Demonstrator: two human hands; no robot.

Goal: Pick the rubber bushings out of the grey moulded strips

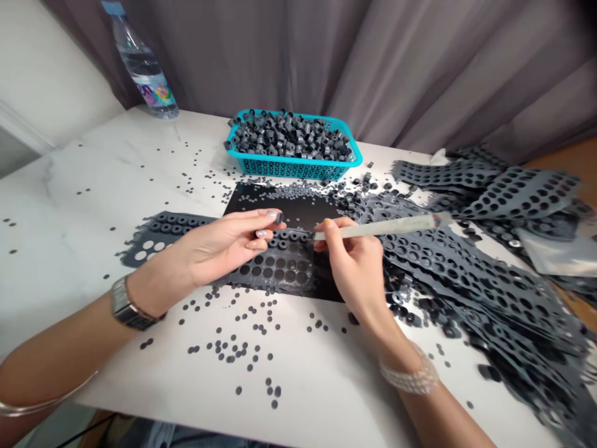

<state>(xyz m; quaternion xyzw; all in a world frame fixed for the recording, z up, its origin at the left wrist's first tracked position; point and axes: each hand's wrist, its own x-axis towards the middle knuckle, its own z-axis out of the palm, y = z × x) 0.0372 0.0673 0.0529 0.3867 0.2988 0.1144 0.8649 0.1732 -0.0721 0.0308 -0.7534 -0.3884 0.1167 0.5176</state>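
My left hand (219, 246) pinches a small dark rubber ring (278, 218) between thumb and fingertips, held above a dark punched rubber sheet (275, 267) that lies on a black mat (298, 208). My right hand (354, 261) is closed around a pale stick-like tool (382, 227), whose tip points left toward the ring and the sheet. Both hands hover over the sheet at the table's middle.
A teal basket (293, 167) heaped with dark rings stands behind the mat. A big pile of punched-out rubber sheets (489, 267) covers the right side. Another sheet (161, 233) lies left. Small dark discs (233, 351) scatter over the white table (93, 186). A water bottle (144, 62) stands far left.
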